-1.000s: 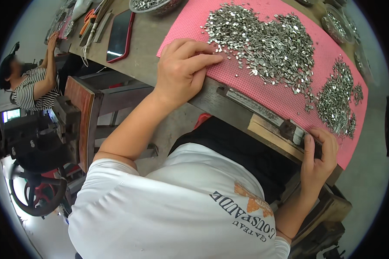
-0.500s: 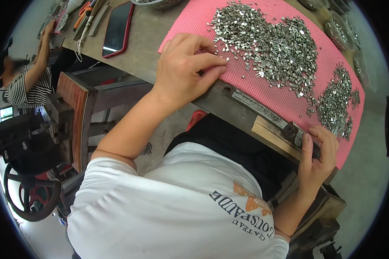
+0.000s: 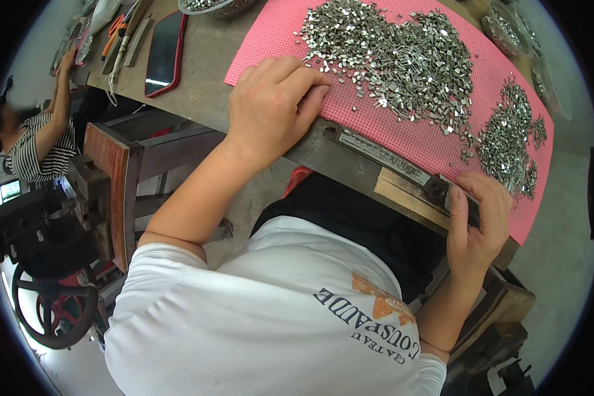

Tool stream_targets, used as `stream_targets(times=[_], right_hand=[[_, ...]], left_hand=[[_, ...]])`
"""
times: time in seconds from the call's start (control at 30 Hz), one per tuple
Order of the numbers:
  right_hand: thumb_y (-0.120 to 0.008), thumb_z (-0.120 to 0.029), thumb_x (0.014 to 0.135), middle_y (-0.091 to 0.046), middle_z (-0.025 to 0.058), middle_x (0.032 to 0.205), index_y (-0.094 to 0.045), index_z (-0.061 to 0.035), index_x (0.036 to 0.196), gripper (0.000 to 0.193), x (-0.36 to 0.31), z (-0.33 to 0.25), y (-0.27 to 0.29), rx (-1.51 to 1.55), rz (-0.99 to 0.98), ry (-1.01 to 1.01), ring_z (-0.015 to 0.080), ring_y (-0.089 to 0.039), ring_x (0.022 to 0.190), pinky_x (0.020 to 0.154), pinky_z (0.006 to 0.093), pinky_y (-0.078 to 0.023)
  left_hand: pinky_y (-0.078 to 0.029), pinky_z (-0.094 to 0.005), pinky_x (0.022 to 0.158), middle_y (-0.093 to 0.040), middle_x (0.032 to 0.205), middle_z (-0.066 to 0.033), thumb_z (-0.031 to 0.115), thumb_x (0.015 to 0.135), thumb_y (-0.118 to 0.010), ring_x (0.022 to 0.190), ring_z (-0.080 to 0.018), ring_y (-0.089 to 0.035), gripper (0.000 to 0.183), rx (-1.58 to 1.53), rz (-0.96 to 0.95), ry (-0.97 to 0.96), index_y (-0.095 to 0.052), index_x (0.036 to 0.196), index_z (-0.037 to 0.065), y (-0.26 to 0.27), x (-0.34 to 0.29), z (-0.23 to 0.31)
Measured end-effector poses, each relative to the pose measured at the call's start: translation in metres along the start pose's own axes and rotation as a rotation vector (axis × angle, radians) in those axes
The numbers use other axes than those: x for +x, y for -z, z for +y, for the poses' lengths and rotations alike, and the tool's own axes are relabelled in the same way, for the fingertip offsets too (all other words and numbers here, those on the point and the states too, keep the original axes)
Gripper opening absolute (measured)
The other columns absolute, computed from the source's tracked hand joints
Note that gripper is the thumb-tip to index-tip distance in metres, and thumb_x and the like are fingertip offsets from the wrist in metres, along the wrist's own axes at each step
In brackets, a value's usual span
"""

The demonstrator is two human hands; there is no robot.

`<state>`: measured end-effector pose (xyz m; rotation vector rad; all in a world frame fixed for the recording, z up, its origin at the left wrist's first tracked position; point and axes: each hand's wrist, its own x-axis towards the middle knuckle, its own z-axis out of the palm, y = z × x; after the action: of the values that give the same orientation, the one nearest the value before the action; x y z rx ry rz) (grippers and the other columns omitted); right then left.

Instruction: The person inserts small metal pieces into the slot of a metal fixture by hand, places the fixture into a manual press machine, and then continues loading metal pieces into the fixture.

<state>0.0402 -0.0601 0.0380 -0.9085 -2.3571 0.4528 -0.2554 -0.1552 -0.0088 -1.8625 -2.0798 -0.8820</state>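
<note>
Small silvery metal pieces lie in a large heap (image 3: 389, 63) on a pink textured mat (image 3: 356, 109). A smaller heap (image 3: 508, 142) lies to its right. My left hand (image 3: 270, 105) rests at the mat's near left edge, fingers curled and thumb against the index finger. Anything in that pinch is too small or hidden to make out. Along the near edge runs a long narrow metal bar (image 3: 383, 155) with a light strip on top. My right hand (image 3: 478, 218) grips its right end between thumb and fingers, partly covering it.
A dark phone in a red case (image 3: 166, 53) lies left on the bench (image 3: 208, 72), beside several hand tools (image 3: 127, 46). Clear bowls (image 3: 508, 30) of metal pieces stand at the far right. Left, another person in a striped top (image 3: 43, 142) works near a machine with a black handwheel (image 3: 54, 307).
The view has shifted slightly, moving the bench up and left. My left hand has drawn back a little from the large heap, its fingers more curled. My right hand stays at the bar's end.
</note>
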Motion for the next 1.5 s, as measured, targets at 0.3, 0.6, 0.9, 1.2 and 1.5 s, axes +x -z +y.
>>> stream_targets(times=[0.3, 0.6, 0.9, 1.2, 1.5], right_hand=[[-0.076, -0.004, 0.082, -0.067, 0.0030, 0.095, -0.074, -0.0092, 0.098, 0.016, 0.041, -0.023, -0.054, 0.063, -0.084, 0.282, 0.0240, -0.063, 0.095, 0.091, 0.0406, -0.043], [-0.070, -0.005, 0.084, -0.063, 0.0031, 0.089, -0.072, -0.0089, 0.092, 0.008, 0.060, -0.033, -0.092, 0.050, -0.083, 0.340, 0.0239, -0.061, 0.091, 0.087, 0.0410, -0.042], [-0.077, -0.009, 0.081, -0.062, 0.0055, 0.086, -0.070, -0.0084, 0.091, 0.012, 0.064, -0.036, -0.098, 0.108, -0.044, 0.246, 0.0271, -0.061, 0.086, 0.083, 0.0419, -0.043], [-0.076, -0.012, 0.083, -0.065, 0.0076, 0.082, -0.069, -0.0082, 0.082, 0.008, 0.059, -0.033, -0.100, -0.058, -0.016, 0.171, 0.0286, -0.063, 0.084, 0.079, 0.0424, -0.045], [-0.066, -0.008, 0.088, -0.063, 0.0088, 0.089, -0.065, -0.0068, 0.090, 0.003, 0.039, 0.013, -0.056, 0.073, 0.053, 0.144, 0.0283, -0.062, 0.090, 0.082, 0.0417, -0.044]], left_hand=[[-0.051, -0.0380, 0.069, -0.067, 0.083, -0.0036, 0.017, 0.085, -0.080, 0.076, -0.0257, -0.067, 0.009, 0.078, -0.189, -0.020, -0.075, 0.089, 0.012, 0.013, 0.020, 0.002], [-0.053, -0.0417, 0.065, -0.065, 0.083, -0.0061, 0.019, 0.088, -0.074, 0.074, -0.0301, -0.068, 0.012, 0.016, -0.225, -0.091, -0.069, 0.093, 0.010, 0.007, 0.022, -0.001], [-0.055, -0.0401, 0.060, -0.066, 0.082, -0.0040, 0.019, 0.085, -0.077, 0.071, -0.0279, -0.069, 0.009, -0.059, -0.160, 0.046, -0.072, 0.087, 0.011, 0.006, 0.016, 0.000], [-0.053, -0.0426, 0.068, -0.065, 0.091, -0.0092, 0.013, 0.091, -0.074, 0.082, -0.0336, -0.067, 0.011, -0.176, -0.191, 0.000, -0.067, 0.098, 0.009, -0.005, 0.019, 0.014], [-0.051, -0.0316, 0.078, -0.063, 0.097, -0.0124, 0.000, 0.100, -0.063, 0.085, -0.0246, -0.062, 0.004, -0.404, -0.188, 0.086, -0.064, 0.103, -0.003, -0.014, 0.022, 0.063]])
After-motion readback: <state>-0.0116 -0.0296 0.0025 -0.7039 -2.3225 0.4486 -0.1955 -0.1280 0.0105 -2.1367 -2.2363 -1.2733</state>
